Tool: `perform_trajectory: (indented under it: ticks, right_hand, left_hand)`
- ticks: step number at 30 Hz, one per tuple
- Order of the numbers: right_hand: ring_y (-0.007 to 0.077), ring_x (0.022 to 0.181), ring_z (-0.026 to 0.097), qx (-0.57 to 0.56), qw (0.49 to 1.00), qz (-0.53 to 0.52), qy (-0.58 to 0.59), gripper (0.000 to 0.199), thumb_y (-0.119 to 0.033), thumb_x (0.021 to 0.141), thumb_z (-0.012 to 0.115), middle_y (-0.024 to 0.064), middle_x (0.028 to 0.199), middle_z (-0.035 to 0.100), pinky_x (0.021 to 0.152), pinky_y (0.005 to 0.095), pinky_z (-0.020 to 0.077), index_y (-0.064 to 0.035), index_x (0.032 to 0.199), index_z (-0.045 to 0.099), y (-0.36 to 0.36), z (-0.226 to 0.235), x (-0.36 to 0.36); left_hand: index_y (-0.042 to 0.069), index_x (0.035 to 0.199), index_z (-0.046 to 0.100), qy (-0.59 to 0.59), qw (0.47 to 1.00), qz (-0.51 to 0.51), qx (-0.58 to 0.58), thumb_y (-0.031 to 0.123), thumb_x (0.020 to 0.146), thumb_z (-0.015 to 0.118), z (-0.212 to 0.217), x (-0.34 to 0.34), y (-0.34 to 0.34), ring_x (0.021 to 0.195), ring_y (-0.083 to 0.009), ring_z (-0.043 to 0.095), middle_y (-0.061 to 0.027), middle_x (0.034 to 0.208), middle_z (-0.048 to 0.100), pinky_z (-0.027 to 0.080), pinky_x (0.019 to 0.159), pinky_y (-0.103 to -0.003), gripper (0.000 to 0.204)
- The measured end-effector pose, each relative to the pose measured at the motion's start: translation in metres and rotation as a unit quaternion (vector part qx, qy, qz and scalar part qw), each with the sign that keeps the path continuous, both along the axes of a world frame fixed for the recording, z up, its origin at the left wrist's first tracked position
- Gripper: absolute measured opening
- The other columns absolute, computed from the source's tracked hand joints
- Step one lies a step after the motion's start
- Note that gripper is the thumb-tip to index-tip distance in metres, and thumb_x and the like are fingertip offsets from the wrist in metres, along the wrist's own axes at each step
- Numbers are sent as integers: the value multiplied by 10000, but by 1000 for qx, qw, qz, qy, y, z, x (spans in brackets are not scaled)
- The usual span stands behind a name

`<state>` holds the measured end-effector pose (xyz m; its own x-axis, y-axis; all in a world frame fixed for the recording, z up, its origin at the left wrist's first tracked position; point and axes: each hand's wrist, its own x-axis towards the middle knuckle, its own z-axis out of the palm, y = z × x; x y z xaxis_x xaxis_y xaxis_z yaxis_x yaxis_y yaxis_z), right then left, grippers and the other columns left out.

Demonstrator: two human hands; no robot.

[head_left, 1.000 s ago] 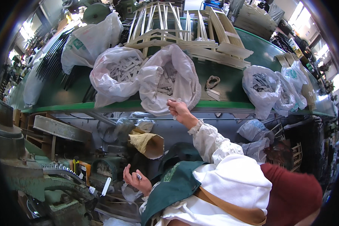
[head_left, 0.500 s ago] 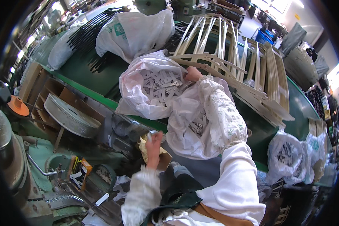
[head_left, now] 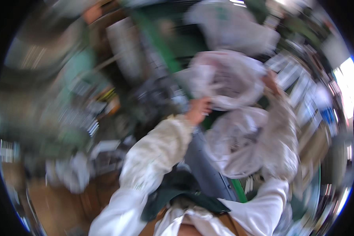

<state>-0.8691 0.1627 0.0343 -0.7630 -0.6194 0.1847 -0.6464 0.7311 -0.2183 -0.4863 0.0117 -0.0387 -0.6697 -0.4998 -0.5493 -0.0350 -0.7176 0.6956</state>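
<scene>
A white plastic bag [head_left: 200,76] with its mouth spread wide stands on the green table, and small pale parts lie blurred inside it. My left hand [head_left: 199,111] is closed at the near-left edge of this bag, fingers curled on the plastic. At its right rim, my right hand [head_left: 270,82] is closed on the plastic, smeared by motion. Under my right forearm lies a second white plastic bag [head_left: 234,167], also with blurred pieces in it.
A large white sack [head_left: 236,27] sits farther back on the table, whose green edge [head_left: 155,37] runs diagonally. Pale slatted frames [head_left: 299,78] stand to the right. Blurred green machinery [head_left: 82,70] fills the left side, with a cardboard surface [head_left: 59,200] at lower left.
The view has swung left, blurring the scene. My left hand has moved from the brown paper-like piece below the table up to the bag's edge. The right hand stays at the bag's right rim.
</scene>
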Motion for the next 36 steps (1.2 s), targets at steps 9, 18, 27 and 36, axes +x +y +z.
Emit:
perform_trajectory:
  ticks: [9,18,27,36]
  right_hand:
    - [241,647,625,-191,933,305,-35,94,-103,806,645,140,727,654,619,379,473,-50,875,680,-31,-9,285]
    - [102,715,585,-208,776,458,-380,122,-38,802,670,62,784,670,686,258,471,-11,920,675,-153,2,595]
    - [77,708,606,-63,758,444,-473,97,-14,762,715,51,755,682,689,239,489,31,846,698,-159,-11,650]
    - [96,768,609,-206,755,385,-490,101,-35,793,699,57,836,685,695,241,487,25,873,682,-159,-10,657]
  left_hand:
    - [34,974,589,15,985,120,122,242,945,544,-48,338,95,628,-98,509,-37,777,576,419,557,-245,214]
    - [17,1295,469,286,900,323,64,242,942,385,10,461,41,646,-124,436,-50,797,511,372,619,-285,427]
    - [-2,1177,526,40,950,282,-130,263,1007,412,27,472,13,582,-75,488,-47,784,585,366,517,-215,335]
    - [13,1060,610,-62,927,294,-224,265,976,489,48,473,-17,574,-41,498,-27,728,626,330,508,-181,292]
